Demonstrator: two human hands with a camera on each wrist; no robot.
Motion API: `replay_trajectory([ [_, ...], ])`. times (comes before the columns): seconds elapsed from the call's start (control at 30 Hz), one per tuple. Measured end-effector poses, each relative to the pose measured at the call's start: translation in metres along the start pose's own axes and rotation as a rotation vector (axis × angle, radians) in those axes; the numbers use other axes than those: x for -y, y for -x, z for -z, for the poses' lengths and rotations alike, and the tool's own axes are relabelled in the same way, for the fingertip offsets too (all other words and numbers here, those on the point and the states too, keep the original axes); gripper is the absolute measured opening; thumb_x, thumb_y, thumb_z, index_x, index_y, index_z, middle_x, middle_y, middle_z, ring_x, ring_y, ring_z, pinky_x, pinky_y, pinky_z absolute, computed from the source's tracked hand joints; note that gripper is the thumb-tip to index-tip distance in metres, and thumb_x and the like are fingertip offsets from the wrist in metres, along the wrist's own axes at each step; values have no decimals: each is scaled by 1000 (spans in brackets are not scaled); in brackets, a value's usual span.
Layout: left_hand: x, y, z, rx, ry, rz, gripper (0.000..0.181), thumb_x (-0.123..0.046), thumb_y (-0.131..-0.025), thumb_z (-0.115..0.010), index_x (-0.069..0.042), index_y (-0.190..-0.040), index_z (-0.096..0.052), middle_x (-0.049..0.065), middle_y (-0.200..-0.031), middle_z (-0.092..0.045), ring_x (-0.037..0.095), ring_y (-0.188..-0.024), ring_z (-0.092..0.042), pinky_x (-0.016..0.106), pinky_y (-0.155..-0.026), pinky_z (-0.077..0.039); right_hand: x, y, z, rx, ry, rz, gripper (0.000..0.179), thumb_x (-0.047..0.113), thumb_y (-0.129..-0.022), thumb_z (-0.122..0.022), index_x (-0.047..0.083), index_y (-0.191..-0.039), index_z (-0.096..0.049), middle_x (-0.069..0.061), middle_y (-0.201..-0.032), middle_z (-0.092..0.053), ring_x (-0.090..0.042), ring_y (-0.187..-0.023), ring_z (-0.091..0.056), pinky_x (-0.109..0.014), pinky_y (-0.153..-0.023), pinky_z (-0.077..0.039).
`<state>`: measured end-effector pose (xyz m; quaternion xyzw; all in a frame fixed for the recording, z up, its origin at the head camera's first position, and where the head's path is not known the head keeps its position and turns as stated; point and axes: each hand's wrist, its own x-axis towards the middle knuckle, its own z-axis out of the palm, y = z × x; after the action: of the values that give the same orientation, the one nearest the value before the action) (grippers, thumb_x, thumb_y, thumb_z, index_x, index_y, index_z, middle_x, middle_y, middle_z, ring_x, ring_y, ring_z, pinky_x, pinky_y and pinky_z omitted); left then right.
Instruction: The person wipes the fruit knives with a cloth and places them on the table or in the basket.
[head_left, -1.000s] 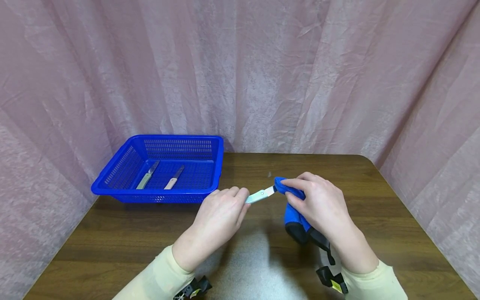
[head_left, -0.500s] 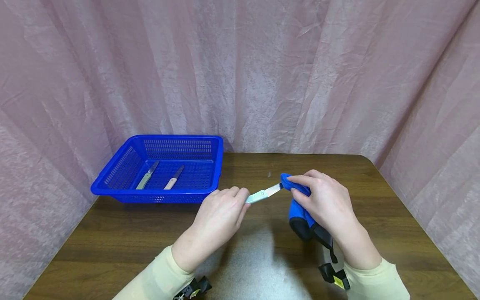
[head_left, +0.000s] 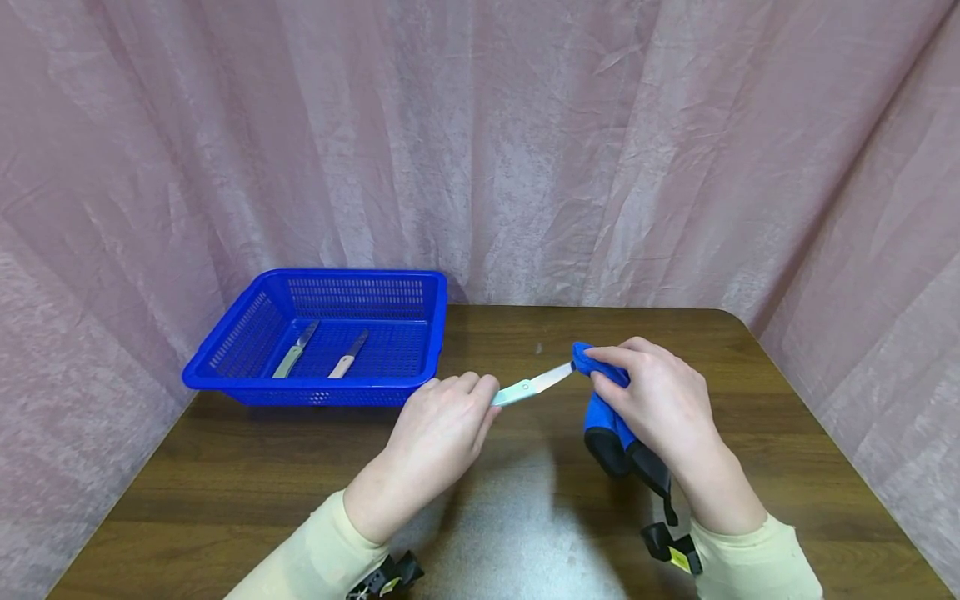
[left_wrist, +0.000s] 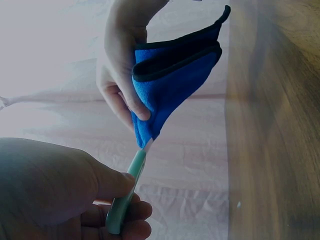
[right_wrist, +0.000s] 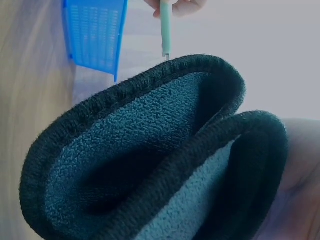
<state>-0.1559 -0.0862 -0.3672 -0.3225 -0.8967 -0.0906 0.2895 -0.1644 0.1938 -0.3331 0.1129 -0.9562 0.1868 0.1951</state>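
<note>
My left hand (head_left: 448, 423) grips the mint-green handle of a small knife (head_left: 517, 392), its blade pointing up to the right. Between the thumb and fingers of my right hand (head_left: 660, 400) is a folded blue cloth (head_left: 602, 414) with black edging, pinched at the blade's tip. The left wrist view shows the cloth (left_wrist: 172, 90) hanging in folds over the end of the knife (left_wrist: 125, 192). In the right wrist view the cloth's bound edges (right_wrist: 165, 165) fill most of the picture and hide the blade; only the green handle (right_wrist: 165, 30) shows beyond.
A blue plastic basket (head_left: 322, 392) stands at the left on the brown wooden table (head_left: 757, 433). Inside it lie a green-handled knife (head_left: 296, 350) and a pale-handled knife (head_left: 348, 355). A pink curtain (head_left: 525, 150) hangs behind the table.
My right hand has slid the cloth along the blade, up and to the right, toward the tip, so more bare blade shows. My left hand and the knife have stayed in place.
</note>
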Motion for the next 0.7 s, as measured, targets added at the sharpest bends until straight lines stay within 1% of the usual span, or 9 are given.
replay_trajectory([
  [0.2,0,0,0,-3,3,2,23,-19,-99,-84,-10,-93,-64,-1,-75,-57,21,-64,-61,35,-56,-42,-2,0,2,11,9,-18,33,22,-97,-75,24,-128,-85,-5,-115,-77,-25,-85,-67,-40,-59,-49],
  [0.43,0,0,0,15,1,10,22,-19,-99,-84,-11,-94,-64,-1,-76,-57,22,-64,-61,35,-56,-42,-1,0,3,-4,9,-8,32,22,-97,-76,24,-128,-85,-4,-112,-77,-25,-85,-68,-42,-60,-51],
  [0.53,0,0,0,18,-1,13,22,-19,-99,-84,-11,-94,-65,-1,-76,-58,22,-65,-61,35,-56,-42,5,2,3,-1,2,22,31,23,-98,-78,25,-127,-85,-3,-113,-77,-25,-87,-70,-44,-62,-53],
  [0.7,0,0,0,23,-7,21,21,-20,-100,-84,-12,-95,-65,-2,-76,-58,21,-65,-61,35,-57,-43,18,6,0,2,-5,121,30,22,-96,-84,25,-125,-86,-1,-109,-77,-24,-89,-71,-45,-66,-56],
])
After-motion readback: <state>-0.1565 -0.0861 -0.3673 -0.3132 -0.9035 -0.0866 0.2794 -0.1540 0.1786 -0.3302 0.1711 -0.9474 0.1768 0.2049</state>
